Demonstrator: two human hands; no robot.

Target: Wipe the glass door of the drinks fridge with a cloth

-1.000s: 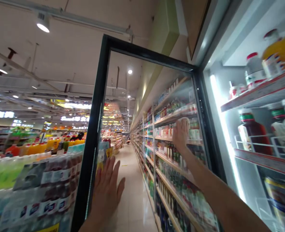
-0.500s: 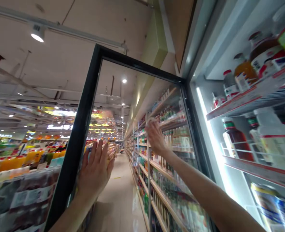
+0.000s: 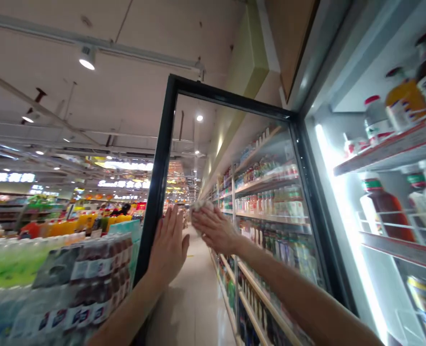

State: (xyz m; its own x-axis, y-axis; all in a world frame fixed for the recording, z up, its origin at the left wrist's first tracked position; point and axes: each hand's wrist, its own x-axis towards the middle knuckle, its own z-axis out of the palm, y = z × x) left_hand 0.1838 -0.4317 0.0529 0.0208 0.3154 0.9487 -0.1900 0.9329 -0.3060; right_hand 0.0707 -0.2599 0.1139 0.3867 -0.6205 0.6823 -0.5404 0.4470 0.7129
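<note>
My two grips are up against one open cooler door (image 3: 259, 144), a single glass pane in a black frame (image 3: 161, 163). My right grip (image 3: 216, 231) is closed over one pale cloth (image 3: 200, 205). The fingers lie across it and press it to the glass, with the cloth bunched at my fingertips. My left grip (image 3: 169, 245) holds nothing. It is spread flat with the fingers together and pointing up, and the palm rests on the glass just beside the frame's upright. The two grips are near each other, the cloth a little above and between them, at about the middle height of the pane.

Through the glass I see the aisle floor and a long row of stocked shelves (image 3: 267, 211).

To my right the cooler stands lit. I count at least four bottles on its upper shelf (image 3: 386, 149), one of them an orange bottle (image 3: 406, 98). Below it, behind a wire rail, stands one dark red bottle (image 3: 386, 211) with a green cap.

To my left, outside the frame, wrapped packs of dark drink bottles (image 3: 93, 278) are stacked. One round ceiling lamp (image 3: 86, 60) shines above them.
</note>
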